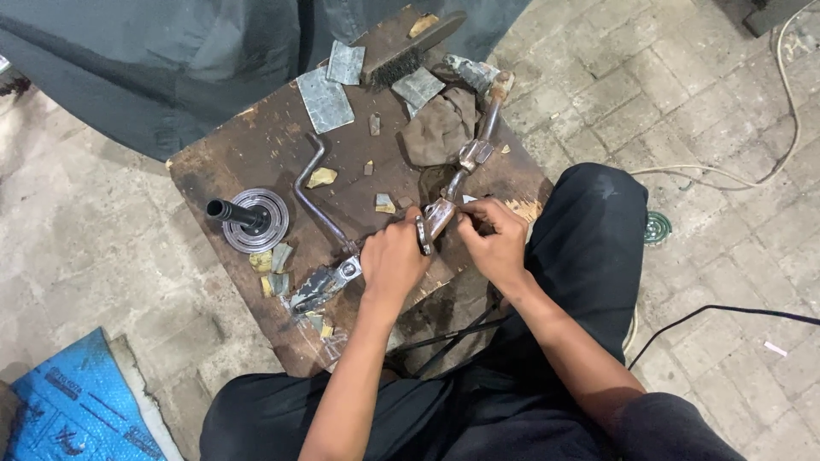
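A paved stone floor (709,94) fills the scene, and on it stands a low, scarred wooden board (248,154) that serves as a workbench between the seated person's knees, close enough that both arms reach it without stretching. At the far edge hangs a dark cloth (154,60); a blue sheet (68,410) lies near left, and a pale cable (769,171) trails at the right. A long rusty metal lever (478,137) runs from the far right of the board toward the middle, its near end raised into the hands, apparently so its bracket can be worked. The left hand (391,260) is closed around that near end (430,224), steadying it, while the right hand (495,243) pinches something small against the same end; what it pinches is hidden by the fingers. Left of them lie a bent steel rod (312,192) and a round flanged disc with a black stub (252,220). Farther off sit 3 grey sandpaper pieces (325,98), a wire brush (410,47) and a brown rag (440,128), all within reach.
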